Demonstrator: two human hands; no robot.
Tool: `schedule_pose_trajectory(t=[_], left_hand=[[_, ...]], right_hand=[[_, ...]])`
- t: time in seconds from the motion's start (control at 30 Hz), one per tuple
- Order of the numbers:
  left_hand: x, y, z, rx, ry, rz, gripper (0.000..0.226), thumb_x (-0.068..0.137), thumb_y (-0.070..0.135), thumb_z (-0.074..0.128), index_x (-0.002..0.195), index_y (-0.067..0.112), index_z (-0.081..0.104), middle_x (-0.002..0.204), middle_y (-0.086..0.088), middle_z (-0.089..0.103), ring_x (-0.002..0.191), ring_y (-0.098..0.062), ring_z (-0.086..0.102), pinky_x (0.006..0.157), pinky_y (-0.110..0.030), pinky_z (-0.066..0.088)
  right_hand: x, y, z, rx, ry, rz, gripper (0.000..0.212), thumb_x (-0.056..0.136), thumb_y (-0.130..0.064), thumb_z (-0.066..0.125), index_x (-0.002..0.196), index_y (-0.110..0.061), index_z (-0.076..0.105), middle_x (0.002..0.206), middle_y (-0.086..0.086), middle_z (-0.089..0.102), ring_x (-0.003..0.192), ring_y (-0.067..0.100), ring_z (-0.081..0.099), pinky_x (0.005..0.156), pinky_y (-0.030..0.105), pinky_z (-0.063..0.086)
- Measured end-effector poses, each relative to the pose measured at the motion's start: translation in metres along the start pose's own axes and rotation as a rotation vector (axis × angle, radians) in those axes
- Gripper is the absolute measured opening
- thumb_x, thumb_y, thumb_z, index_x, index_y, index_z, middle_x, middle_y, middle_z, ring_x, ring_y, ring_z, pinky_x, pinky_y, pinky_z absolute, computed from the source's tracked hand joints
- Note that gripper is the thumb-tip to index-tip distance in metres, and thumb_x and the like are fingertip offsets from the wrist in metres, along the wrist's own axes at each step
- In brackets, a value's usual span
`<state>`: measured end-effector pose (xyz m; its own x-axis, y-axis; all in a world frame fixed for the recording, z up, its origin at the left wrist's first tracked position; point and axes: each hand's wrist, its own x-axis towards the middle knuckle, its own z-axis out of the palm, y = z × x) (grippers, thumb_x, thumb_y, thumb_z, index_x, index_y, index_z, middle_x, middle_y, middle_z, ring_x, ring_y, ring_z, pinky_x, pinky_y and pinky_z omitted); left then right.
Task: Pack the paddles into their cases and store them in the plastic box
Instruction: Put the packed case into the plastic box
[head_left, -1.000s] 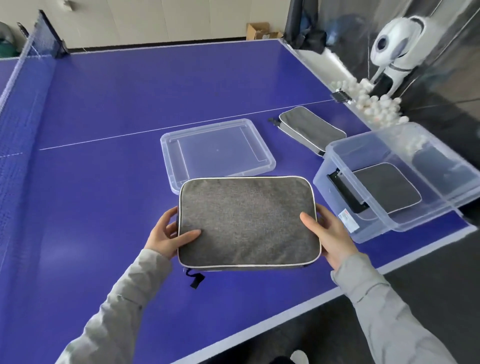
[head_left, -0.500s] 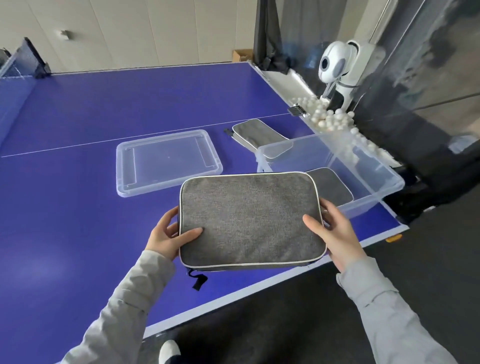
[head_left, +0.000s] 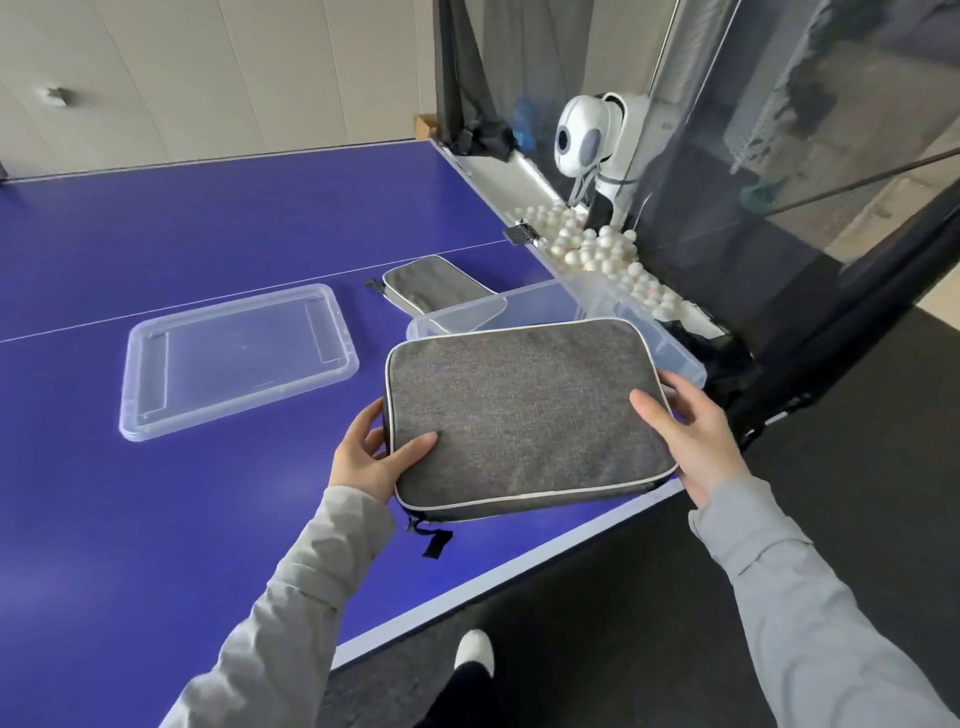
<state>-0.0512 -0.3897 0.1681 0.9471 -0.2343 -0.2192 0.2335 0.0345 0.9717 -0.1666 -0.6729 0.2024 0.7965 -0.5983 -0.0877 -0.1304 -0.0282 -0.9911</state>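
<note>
I hold a grey rectangular paddle case (head_left: 524, 410) with white piping flat above the table's near right corner. My left hand (head_left: 371, 457) grips its left edge, thumb on top. My right hand (head_left: 691, 431) grips its right edge the same way. A black zipper pull hangs from the case's near left corner. The clear plastic box (head_left: 670, 348) stands just behind and under the case, mostly hidden by it. A second grey case (head_left: 431, 283) lies on the table behind the box. The box's contents are hidden.
The clear lid (head_left: 234, 358) lies flat on the blue table (head_left: 156, 493) to the left. Several white balls (head_left: 597, 249) fill a tray along the right edge, beside a white ball machine (head_left: 592, 140) and black netting (head_left: 831, 260). My foot (head_left: 472, 649) shows on the dark floor.
The case has moved right and toward the box, now covering most of it. My view has swung right, and both hands keep the same hold.
</note>
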Motion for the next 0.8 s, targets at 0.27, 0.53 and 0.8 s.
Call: schedule_pose_trajectory(t=[0.27, 0.53, 0.8], left_hand=[[0.07, 0.0, 0.066, 0.032, 0.039, 0.056, 0.054, 0.074, 0.004, 0.076, 0.114, 0.028, 0.049, 0.092, 0.007, 0.063, 0.069, 0.005, 0.064, 0.061, -0.01, 0.05], [0.131, -0.012, 0.126, -0.006, 0.035, -0.031, 0.062, 0.076, -0.006, 0.071, 0.124, 0.02, 0.041, 0.088, 0.0, 0.063, 0.065, -0.003, 0.062, 0.05, -0.012, 0.049], [0.154, -0.054, 0.143, 0.061, 0.172, -0.18, 0.078, 0.073, -0.002, 0.076, 0.136, 0.017, 0.034, 0.116, -0.007, 0.055, 0.088, -0.024, 0.059, 0.068, -0.029, 0.05]], right_hand=[[0.092, 0.005, -0.025, -0.004, -0.014, 0.032, 0.022, 0.081, -0.026, 0.071, 0.098, -0.04, 0.064, 0.111, -0.005, 0.065, 0.104, 0.013, 0.062, 0.095, 0.04, 0.051], [0.182, 0.005, -0.051, -0.136, -0.082, 0.077, 0.041, 0.063, -0.054, 0.076, 0.101, -0.046, 0.065, 0.108, -0.008, 0.07, 0.102, 0.012, 0.065, 0.093, 0.04, 0.053], [0.243, 0.043, -0.045, -0.359, -0.266, 0.13, 0.045, 0.074, -0.041, 0.075, 0.116, -0.04, 0.059, 0.115, -0.01, 0.064, 0.11, 0.015, 0.059, 0.098, 0.038, 0.048]])
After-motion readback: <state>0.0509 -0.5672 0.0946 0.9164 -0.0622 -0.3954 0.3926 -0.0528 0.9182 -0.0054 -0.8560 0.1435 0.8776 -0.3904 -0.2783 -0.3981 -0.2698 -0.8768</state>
